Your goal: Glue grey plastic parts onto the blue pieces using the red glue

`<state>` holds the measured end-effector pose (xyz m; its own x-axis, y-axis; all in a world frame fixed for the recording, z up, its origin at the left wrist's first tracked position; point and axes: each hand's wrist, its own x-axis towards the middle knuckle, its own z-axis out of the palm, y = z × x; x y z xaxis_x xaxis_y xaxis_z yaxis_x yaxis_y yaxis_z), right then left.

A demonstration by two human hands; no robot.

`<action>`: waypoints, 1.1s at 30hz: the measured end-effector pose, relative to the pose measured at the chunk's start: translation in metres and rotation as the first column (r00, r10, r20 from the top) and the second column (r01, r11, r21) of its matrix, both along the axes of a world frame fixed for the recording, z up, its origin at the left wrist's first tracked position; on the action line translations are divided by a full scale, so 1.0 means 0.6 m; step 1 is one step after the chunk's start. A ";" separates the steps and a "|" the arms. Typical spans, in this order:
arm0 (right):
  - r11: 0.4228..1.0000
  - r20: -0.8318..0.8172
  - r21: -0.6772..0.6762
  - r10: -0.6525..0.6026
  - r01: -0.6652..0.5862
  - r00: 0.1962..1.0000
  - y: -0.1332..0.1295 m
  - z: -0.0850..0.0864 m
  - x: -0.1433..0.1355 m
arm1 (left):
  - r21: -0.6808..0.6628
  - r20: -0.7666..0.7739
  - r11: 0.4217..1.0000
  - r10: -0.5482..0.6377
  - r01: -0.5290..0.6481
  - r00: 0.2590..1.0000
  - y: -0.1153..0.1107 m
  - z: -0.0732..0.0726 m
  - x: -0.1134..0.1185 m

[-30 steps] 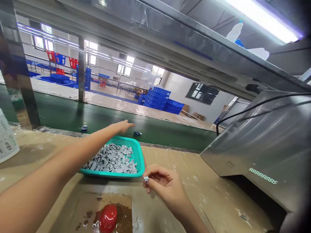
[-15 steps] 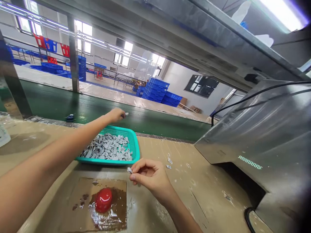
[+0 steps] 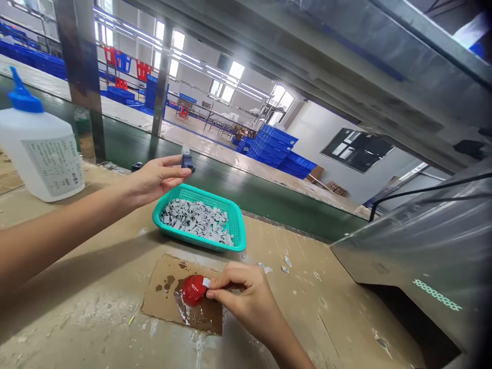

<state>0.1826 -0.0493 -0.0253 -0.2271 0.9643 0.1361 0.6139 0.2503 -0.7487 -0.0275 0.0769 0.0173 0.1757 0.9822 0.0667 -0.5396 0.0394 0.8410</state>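
Note:
My left hand [image 3: 157,177] is raised at the near edge of the green conveyor belt, pinching a small dark blue plastic part [image 3: 187,162] with a light grey tip on top. My right hand [image 3: 244,287] pinches a small light grey plastic piece [image 3: 206,282] between thumb and fingers. That piece touches the side of a wet, shiny red dome [image 3: 193,290]. The dome rests on a soaked square of cardboard [image 3: 157,306]. Behind it stands a turquoise basket [image 3: 240,233] holding many similar grey pieces [image 3: 196,220].
A white bottle [image 3: 54,169] with a blue nozzle cap stands at the left. Several loose grey pieces [image 3: 285,269] lie right of the basket. Beyond the bench runs the green conveyor belt [image 3: 265,192]. A metal housing [image 3: 430,246] bounds the right side, and a metal shelf [image 3: 307,66] hangs overhead.
My left hand has drawn back from over the belt and shows a dark blue part. My right hand has brought its grey piece down to the red dome. The view has shifted left.

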 end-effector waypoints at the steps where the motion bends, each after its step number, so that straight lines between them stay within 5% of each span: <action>1: 1.000 0.011 0.004 0.004 -0.004 1.000 0.000 -0.001 0.000 | -0.004 -0.001 1.000 -0.010 0.010 1.000 0.002 -0.001 0.005; 10: 0.998 0.047 0.053 0.040 -0.042 0.998 -0.003 -0.001 0.000 | -0.016 0.012 1.000 0.003 -0.003 1.000 -0.008 -0.008 0.026; 17: 0.992 0.005 0.121 0.040 -0.040 0.999 -0.006 0.009 -0.001 | 0.053 -0.140 0.989 -0.128 0.137 0.982 -0.023 -0.023 0.038; 24: 0.992 0.003 0.113 0.050 -0.050 0.999 -0.009 0.019 0.003 | 0.156 -0.511 0.947 -0.165 0.280 0.843 -0.044 -0.020 0.047; 33: 0.998 0.064 0.043 0.041 -0.044 0.997 -0.008 0.030 0.014 | 0.128 -0.577 0.915 -0.244 0.382 0.779 -0.062 -0.016 0.053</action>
<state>0.1908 -0.0540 -0.0071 -0.2770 0.9471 0.1622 0.6479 0.3087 -0.6963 0.0045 0.0395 0.0077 0.5452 0.8346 0.0784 0.0124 -0.1015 0.9948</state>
